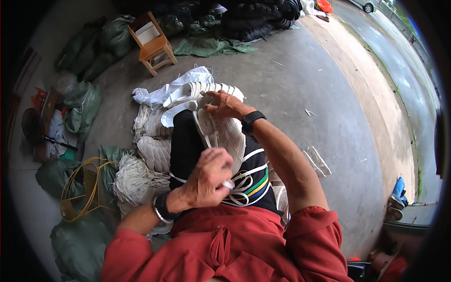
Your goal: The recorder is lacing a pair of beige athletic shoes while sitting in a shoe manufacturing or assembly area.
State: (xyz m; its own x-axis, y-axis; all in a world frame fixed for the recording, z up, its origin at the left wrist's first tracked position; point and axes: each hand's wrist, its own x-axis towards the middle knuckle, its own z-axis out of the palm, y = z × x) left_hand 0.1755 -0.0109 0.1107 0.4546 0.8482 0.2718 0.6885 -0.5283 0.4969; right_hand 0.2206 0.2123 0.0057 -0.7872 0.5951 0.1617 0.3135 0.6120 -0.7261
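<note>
Across my lap lies a white shoe upper (231,136) with a stitched side and its opening toward the left. My right hand (226,104) grips its far end, with the fingers bent over the edge. Nearer to me, my left hand (205,177) is closed and slightly blurred. A thin white lace (216,139) runs from the upper down to this hand. Something small and white shows at its fingers. More loose white laces (244,185) are looped over my dark trousers, which have green and yellow stripes. Just beyond the right hand sits a row of nested white uppers (206,88).
Left of my legs are a heap of white laces (136,181) and stacked uppers (155,152). A yellow wire coil (77,188) stands among green sacks (80,239). A wooden chair (157,47) stands ahead. White scraps (317,161) lie on the concrete floor (338,202) at right.
</note>
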